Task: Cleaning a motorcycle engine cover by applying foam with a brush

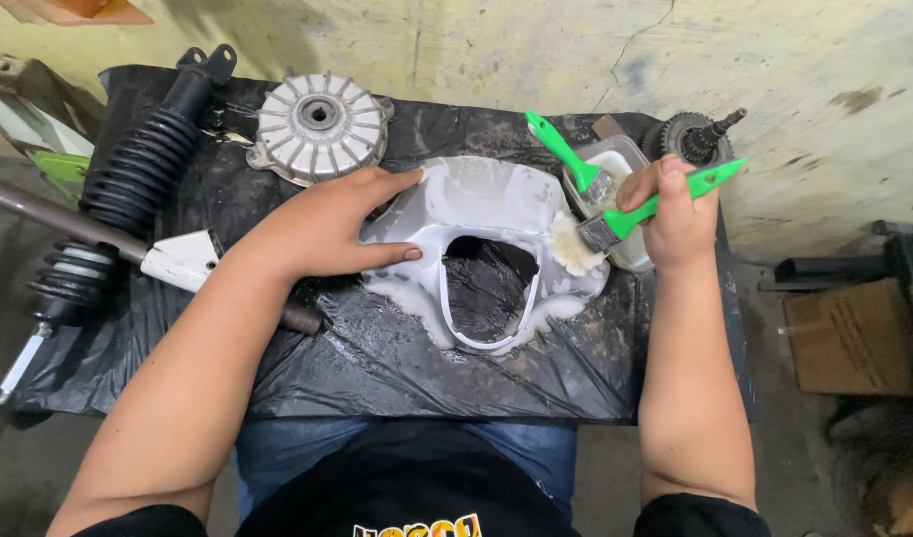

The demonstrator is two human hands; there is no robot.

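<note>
risk: wet white plastic cowl [476,204] is looking slick, could be sliding under the brushing if the pinning hand is easing off; foam likely spreading onto the black plastic sheet [377,358].
left hand [322,224]: lying open and flat, fingers spread, pressing on the cowl's left side.
right hand [675,214]: closing in a fist around a green-handled brush [631,219], bristles touching the cowl's right edge.
cowl: sitting mid-table on the sheet.
nearby: second green brush [566,154] resting in a small tray [626,159]; finned hub [319,121], shock absorber [138,179] lying at left.
</note>
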